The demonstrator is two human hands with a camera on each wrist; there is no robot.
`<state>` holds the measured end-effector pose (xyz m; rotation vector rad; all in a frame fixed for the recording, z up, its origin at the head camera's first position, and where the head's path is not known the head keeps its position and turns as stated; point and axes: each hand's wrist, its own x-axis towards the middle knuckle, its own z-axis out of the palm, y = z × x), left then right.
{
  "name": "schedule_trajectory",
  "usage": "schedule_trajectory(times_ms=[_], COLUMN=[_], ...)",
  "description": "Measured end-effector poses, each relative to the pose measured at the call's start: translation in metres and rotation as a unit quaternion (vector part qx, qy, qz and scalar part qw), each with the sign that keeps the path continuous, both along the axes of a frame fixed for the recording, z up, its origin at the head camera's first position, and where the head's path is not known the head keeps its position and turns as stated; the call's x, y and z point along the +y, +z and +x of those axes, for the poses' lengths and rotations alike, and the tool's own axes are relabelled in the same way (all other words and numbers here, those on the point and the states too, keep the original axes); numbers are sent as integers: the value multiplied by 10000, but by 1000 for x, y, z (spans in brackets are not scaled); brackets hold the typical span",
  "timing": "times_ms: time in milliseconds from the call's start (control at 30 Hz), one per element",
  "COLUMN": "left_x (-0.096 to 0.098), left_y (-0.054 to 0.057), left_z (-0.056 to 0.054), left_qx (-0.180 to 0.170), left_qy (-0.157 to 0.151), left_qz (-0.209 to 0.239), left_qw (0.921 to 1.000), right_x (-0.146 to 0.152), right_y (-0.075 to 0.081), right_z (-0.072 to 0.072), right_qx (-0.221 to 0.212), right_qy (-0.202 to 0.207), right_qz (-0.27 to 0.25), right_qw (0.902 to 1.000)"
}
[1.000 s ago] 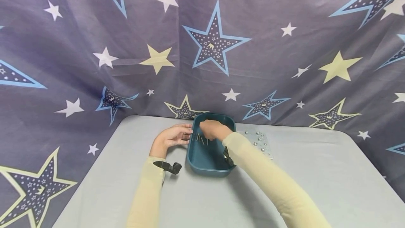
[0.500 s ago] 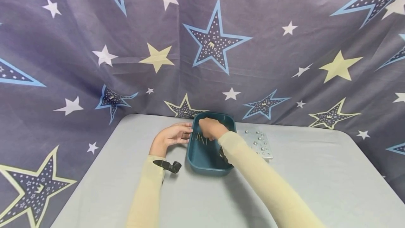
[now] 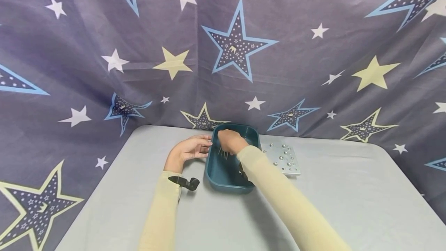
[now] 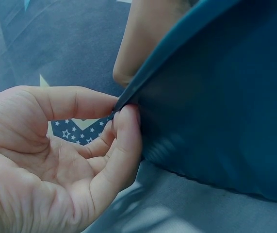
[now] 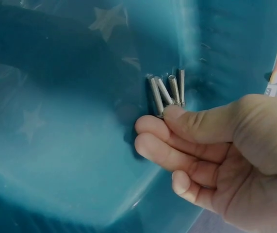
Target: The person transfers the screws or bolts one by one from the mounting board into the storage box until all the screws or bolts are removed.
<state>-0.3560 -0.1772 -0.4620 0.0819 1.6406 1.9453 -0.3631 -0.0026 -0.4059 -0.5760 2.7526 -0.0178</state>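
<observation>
A deep blue-green plastic bin (image 3: pixel 226 187) stands near the back of the table. My left hand (image 3: pixel 191 149) is at its left side; in the left wrist view its thumb and fingertips pinch the bin's rim (image 4: pixel 153 65). Inside the bin is my right hand (image 3: pixel 231 141), low in the far half. Several thin silvery screws (image 5: pixel 156 94) show in the right wrist view, fanned out from the thumb and forefinger that pinch their near ends. The other fingers of that hand curl loosely. Part of each screw is hidden under the thumb.
Right of the bin lies a flat metal plate (image 3: pixel 289 160) with holes and several shiny round knobs on it. A grey cloth covers the table (image 3: pixel 348 189). Behind it hangs a star-patterned curtain (image 3: pixel 296 30).
My right hand has shifted slightly left over the screws, which show closer together beneath it. More of the metal plate shows from behind the right sleeve. The left hand stays at the rim.
</observation>
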Motion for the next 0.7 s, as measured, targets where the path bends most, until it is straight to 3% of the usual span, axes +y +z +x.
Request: schedule_trajectory(times_ms=[433, 700], left_x=[10, -1], left_y=[-1, -4], left_z=[-8, -4], left_qx=[22, 56], left_qy=[-184, -195], left_qz=[-2, 4], left_qw=[9998, 9998], right_x=[7, -2], right_y=[-4, -5], right_z=[-4, -3], right_qx=[11, 206], right_qy=[-282, -35], right_qz=[-25, 126], right_qw=[9996, 9997])
